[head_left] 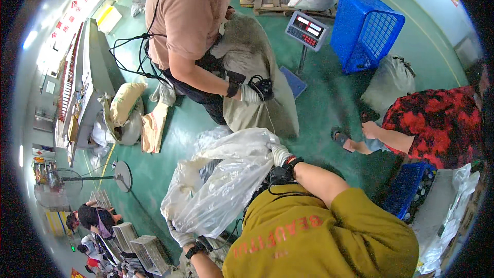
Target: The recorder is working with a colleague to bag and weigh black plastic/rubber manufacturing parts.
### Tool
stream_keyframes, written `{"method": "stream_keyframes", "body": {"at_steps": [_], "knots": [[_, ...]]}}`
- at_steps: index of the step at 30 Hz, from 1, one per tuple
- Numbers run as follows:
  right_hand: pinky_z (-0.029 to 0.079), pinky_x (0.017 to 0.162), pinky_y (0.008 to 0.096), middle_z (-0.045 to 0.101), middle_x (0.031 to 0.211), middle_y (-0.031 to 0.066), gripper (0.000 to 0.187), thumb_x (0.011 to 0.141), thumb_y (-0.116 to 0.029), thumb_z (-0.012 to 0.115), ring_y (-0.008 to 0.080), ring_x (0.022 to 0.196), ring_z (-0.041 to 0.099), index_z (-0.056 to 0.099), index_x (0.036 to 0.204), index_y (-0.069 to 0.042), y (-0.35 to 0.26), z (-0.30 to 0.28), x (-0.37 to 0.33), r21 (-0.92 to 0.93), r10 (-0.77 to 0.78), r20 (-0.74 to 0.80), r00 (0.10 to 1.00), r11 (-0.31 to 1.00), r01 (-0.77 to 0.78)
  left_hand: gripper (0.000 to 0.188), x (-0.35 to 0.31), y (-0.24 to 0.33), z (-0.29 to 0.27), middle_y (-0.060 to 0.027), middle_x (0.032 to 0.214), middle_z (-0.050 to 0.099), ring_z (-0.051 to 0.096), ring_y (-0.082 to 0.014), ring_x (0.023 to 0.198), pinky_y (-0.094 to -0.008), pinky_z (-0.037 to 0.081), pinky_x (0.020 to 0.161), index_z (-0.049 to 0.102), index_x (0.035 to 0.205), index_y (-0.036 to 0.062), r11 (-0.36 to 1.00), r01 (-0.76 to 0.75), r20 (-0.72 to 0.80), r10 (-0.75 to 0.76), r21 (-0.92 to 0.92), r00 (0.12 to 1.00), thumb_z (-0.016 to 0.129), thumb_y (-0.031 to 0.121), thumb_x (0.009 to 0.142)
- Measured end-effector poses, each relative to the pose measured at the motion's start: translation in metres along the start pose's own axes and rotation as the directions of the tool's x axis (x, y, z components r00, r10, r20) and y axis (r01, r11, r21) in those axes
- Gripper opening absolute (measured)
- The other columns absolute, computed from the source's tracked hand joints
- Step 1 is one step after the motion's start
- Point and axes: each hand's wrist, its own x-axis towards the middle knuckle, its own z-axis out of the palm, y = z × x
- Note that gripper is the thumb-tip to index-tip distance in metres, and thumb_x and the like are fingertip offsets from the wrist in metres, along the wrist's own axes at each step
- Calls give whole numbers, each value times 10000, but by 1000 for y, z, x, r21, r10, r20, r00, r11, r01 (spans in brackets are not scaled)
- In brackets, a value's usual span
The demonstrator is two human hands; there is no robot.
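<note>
A large, crumpled translucent plastic bag point(226, 185) spreads in front of me, its mouth partly gaping, with something greyish visible inside. At the bag's right edge, my right hand point(280, 155) in a white knit glove is closed on the plastic. My left hand point(183, 238), gloved the same way, grips the bag's near left edge. Some of the fingers on each hand are hidden by the film. Just beyond the bag stands a big grey-beige woven sack point(260, 108). A co-worker's gloved hand point(252, 93) rests against that sack, with a black strapped device on it.
A digital scale point(307, 31) and a blue plastic crate point(364, 33) stand beyond, to the right. Full sacks point(128, 103) lie at left near a fan point(123, 176). At right, a person in red-and-black clothing point(432, 126) is beside a blue basket point(408, 188).
</note>
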Motion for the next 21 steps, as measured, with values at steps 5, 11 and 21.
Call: {"method": "stream_keyframes", "body": {"at_steps": [5, 11, 21], "knots": [[433, 842, 348, 609, 1067, 112, 426, 834, -267, 629, 233, 928, 548, 555, 1173, -19, -40, -13, -16, 712, 312, -42, 949, 676, -191, 513, -4, -5, 25, -108, 1237, 550, 512, -302, 1123, -438, 399, 957, 530, 1230, 76, 997, -47, 4, 47, 67, 999, 411, 431, 879], [430, 850, 321, 605, 1091, 111, 374, 837, -208, 608, 224, 944, 548, 559, 1163, -31, -30, 1, -3, 755, 171, -21, 985, 649, -96, 531, -7, -3, 20, -108, 1284, 517, 480, -300, 1164, -418, 364, 997, 499, 1264, 57, 998, -48, 18, 47, 49, 999, 412, 422, 889], [417, 769, 324, 630, 893, 82, 329, 868, -341, 557, 223, 768, 522, 623, 983, -40, -13, 1, 4, 657, 444, 191, 875, 605, -450, 546, -14, 2, 34, -115, 1285, 515, 472, -293, 1166, -391, 342, 1012, 498, 1262, 50, 987, -22, -51, 31, 161, 998, 416, 437, 886]]}}
